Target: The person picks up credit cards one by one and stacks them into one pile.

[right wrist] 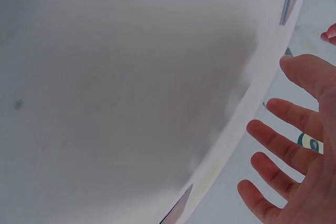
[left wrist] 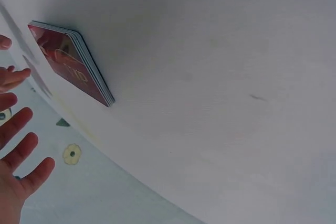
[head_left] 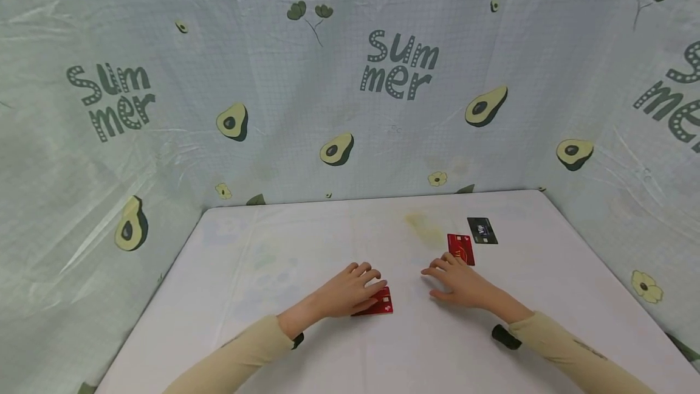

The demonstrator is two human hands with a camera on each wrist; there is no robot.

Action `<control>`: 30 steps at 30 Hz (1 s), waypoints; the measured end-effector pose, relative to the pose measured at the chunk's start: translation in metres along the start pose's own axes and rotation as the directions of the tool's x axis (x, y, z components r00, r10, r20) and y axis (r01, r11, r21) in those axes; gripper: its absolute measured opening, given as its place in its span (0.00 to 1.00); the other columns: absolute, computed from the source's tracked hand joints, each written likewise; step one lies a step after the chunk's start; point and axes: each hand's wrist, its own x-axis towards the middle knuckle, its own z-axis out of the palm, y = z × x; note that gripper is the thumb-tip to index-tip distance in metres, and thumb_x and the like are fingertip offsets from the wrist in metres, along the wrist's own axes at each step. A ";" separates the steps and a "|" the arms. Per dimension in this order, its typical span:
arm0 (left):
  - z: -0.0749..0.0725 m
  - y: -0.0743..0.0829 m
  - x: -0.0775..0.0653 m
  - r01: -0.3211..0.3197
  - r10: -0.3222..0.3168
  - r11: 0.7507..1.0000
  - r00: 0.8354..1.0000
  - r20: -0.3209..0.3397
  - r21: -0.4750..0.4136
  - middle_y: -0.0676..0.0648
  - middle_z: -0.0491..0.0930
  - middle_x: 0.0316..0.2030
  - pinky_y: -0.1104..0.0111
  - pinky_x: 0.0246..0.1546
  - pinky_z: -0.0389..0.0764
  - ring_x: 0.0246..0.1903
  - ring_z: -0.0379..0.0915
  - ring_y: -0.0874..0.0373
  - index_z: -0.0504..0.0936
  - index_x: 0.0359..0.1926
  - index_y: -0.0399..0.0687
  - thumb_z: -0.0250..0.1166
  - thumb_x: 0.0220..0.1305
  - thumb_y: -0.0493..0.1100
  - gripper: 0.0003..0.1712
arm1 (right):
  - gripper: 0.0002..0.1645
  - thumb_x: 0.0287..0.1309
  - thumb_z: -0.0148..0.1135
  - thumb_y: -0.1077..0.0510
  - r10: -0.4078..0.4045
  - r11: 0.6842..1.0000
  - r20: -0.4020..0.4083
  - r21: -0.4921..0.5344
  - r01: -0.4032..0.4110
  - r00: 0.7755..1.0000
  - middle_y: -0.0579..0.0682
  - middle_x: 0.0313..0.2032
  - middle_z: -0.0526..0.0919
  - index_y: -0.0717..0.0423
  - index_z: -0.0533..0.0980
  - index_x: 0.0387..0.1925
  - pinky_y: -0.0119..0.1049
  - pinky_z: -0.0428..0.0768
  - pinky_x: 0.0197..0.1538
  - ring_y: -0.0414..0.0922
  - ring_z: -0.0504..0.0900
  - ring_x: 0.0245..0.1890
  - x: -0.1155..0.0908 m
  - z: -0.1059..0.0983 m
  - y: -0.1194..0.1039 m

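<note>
Head view | white table (head_left: pixel 229 297) | avocado-print sheeting (head_left: pixel 273 78) behind | both hands (head_left: pixel 351 292) (head_left: pixel 459 283) spread, near red cards (head_left: pixel 386 301)

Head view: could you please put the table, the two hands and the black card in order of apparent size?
1. Table
2. Left hand and right hand: too alike to rank
3. Black card

Card stack (head_left: pixel 386 304) partly behind left fingers (head_left: pixel 376 288), both sleeves (head_left: pixel 235 354) cut off below

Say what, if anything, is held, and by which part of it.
Nothing: the left hand is empty near the card stack; the right hand is empty too.
</note>
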 end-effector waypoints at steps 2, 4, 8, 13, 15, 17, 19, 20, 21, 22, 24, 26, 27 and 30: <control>0.000 0.001 0.005 -0.003 0.003 1.000 1.000 -0.008 0.014 0.55 0.72 0.48 0.68 0.46 0.70 0.47 0.65 0.60 0.70 0.54 0.57 0.49 0.64 0.53 0.19 | 0.24 0.47 0.63 0.47 0.017 1.000 -0.007 -0.001 -0.017 1.000 0.46 0.42 0.76 0.49 0.75 0.47 0.42 0.71 0.44 0.43 0.66 0.42 -0.002 -0.001 0.002; -0.001 0.003 0.011 -0.006 0.006 1.000 1.000 -0.018 0.016 0.55 0.72 0.48 0.68 0.46 0.70 0.47 0.65 0.59 0.71 0.53 0.57 0.49 0.64 0.53 0.18 | 0.24 0.46 0.64 0.48 0.038 0.999 -0.017 -0.007 -0.038 0.999 0.46 0.42 0.76 0.49 0.75 0.47 0.41 0.70 0.43 0.43 0.66 0.43 -0.004 -0.002 0.005; -0.006 0.008 0.023 -0.002 0.002 1.000 1.000 -0.015 -0.021 0.54 0.71 0.49 0.68 0.47 0.70 0.48 0.64 0.59 0.71 0.53 0.56 0.50 0.64 0.52 0.18 | 0.23 0.45 0.65 0.49 0.083 0.997 -0.046 -0.001 -0.083 0.996 0.46 0.41 0.76 0.49 0.76 0.46 0.40 0.70 0.42 0.43 0.66 0.42 -0.008 -0.003 0.010; -0.012 0.017 0.041 0.027 -0.028 0.997 1.000 -0.012 -0.075 0.53 0.70 0.51 0.66 0.49 0.69 0.51 0.63 0.58 0.69 0.56 0.56 0.50 0.64 0.53 0.20 | 0.23 0.45 0.66 0.50 0.144 0.989 -0.074 -0.005 -0.145 0.987 0.47 0.39 0.76 0.52 0.76 0.45 0.42 0.69 0.40 0.44 0.66 0.41 -0.011 -0.004 0.014; -0.015 0.020 0.050 0.044 -0.047 0.996 0.999 -0.028 -0.075 0.53 0.70 0.52 0.67 0.49 0.69 0.52 0.63 0.59 0.69 0.56 0.56 0.50 0.64 0.53 0.21 | 0.23 0.44 0.66 0.50 0.177 0.983 -0.086 -0.022 -0.180 0.980 0.48 0.39 0.76 0.53 0.76 0.44 0.43 0.69 0.39 0.45 0.66 0.40 -0.012 -0.004 0.015; -0.017 0.024 0.058 0.064 -0.067 0.996 0.997 -0.048 -0.060 0.54 0.70 0.51 0.67 0.49 0.69 0.51 0.63 0.59 0.69 0.56 0.57 0.50 0.64 0.54 0.21 | 0.23 0.43 0.66 0.51 0.216 0.975 -0.094 -0.032 -0.220 0.972 0.49 0.39 0.76 0.53 0.76 0.44 0.43 0.69 0.38 0.46 0.66 0.40 -0.012 -0.004 0.016; -0.018 0.027 0.067 0.081 -0.084 0.996 0.994 -0.069 -0.046 0.54 0.71 0.51 0.68 0.49 0.69 0.51 0.63 0.59 0.69 0.56 0.57 0.50 0.63 0.54 0.21 | 0.23 0.43 0.67 0.52 0.250 0.966 -0.105 -0.035 -0.255 0.963 0.50 0.39 0.76 0.54 0.76 0.43 0.45 0.69 0.38 0.47 0.67 0.40 -0.013 -0.003 0.018; -0.019 0.028 0.072 0.091 -0.094 0.995 0.992 -0.078 -0.042 0.54 0.71 0.51 0.68 0.49 0.69 0.51 0.64 0.59 0.69 0.56 0.57 0.50 0.63 0.55 0.21 | 0.23 0.43 0.67 0.52 0.269 0.961 -0.103 -0.032 -0.274 0.958 0.50 0.39 0.76 0.54 0.76 0.43 0.46 0.69 0.38 0.47 0.67 0.40 -0.013 -0.003 0.019; -0.020 0.029 0.076 0.102 -0.105 0.994 0.991 -0.087 -0.038 0.54 0.71 0.51 0.68 0.49 0.69 0.51 0.64 0.60 0.69 0.56 0.57 0.50 0.63 0.55 0.21 | 0.23 0.43 0.67 0.52 0.285 0.957 -0.102 -0.029 -0.289 0.953 0.51 0.39 0.76 0.55 0.76 0.43 0.47 0.69 0.38 0.48 0.67 0.40 -0.014 -0.003 0.020; -0.022 0.030 0.080 0.113 -0.116 0.993 0.989 -0.095 -0.038 0.54 0.71 0.51 0.68 0.48 0.69 0.51 0.64 0.60 0.69 0.56 0.57 0.50 0.63 0.55 0.21 | 0.23 0.43 0.67 0.51 0.301 0.952 -0.100 -0.025 -0.305 0.948 0.51 0.39 0.76 0.55 0.76 0.43 0.48 0.69 0.38 0.49 0.67 0.40 -0.014 -0.003 0.021; -0.022 0.031 0.088 0.131 -0.135 0.990 0.985 -0.108 -0.043 0.54 0.72 0.50 0.68 0.48 0.69 0.51 0.64 0.60 0.69 0.56 0.57 0.50 0.63 0.55 0.21 | 0.23 0.43 0.67 0.51 0.326 0.944 -0.095 -0.022 -0.329 0.941 0.52 0.39 0.77 0.55 0.76 0.43 0.50 0.69 0.39 0.50 0.68 0.40 -0.014 -0.004 0.025; -0.023 0.033 0.095 0.147 -0.152 0.988 0.982 -0.115 -0.048 0.54 0.72 0.50 0.69 0.48 0.69 0.50 0.64 0.60 0.69 0.55 0.57 0.50 0.63 0.55 0.21 | 0.23 0.44 0.66 0.51 0.343 0.938 -0.089 -0.019 -0.346 0.935 0.53 0.40 0.77 0.55 0.76 0.44 0.52 0.69 0.39 0.52 0.68 0.41 -0.015 -0.005 0.029; -0.022 0.033 0.098 0.154 -0.158 0.987 0.980 -0.118 -0.046 0.54 0.72 0.50 0.69 0.47 0.69 0.50 0.64 0.60 0.69 0.55 0.57 0.50 0.63 0.55 0.21 | 0.24 0.44 0.66 0.51 0.350 0.935 -0.091 -0.020 -0.353 0.932 0.54 0.40 0.77 0.55 0.76 0.44 0.52 0.69 0.39 0.52 0.68 0.41 -0.015 -0.005 0.032; -0.018 0.035 0.107 0.170 -0.173 0.985 0.977 -0.126 -0.034 0.54 0.72 0.49 0.69 0.47 0.69 0.49 0.64 0.60 0.70 0.55 0.56 0.50 0.63 0.56 0.21 | 0.23 0.43 0.66 0.52 0.357 0.932 -0.108 -0.018 -0.361 0.928 0.56 0.41 0.77 0.56 0.75 0.44 0.52 0.69 0.39 0.53 0.68 0.41 -0.016 -0.005 0.038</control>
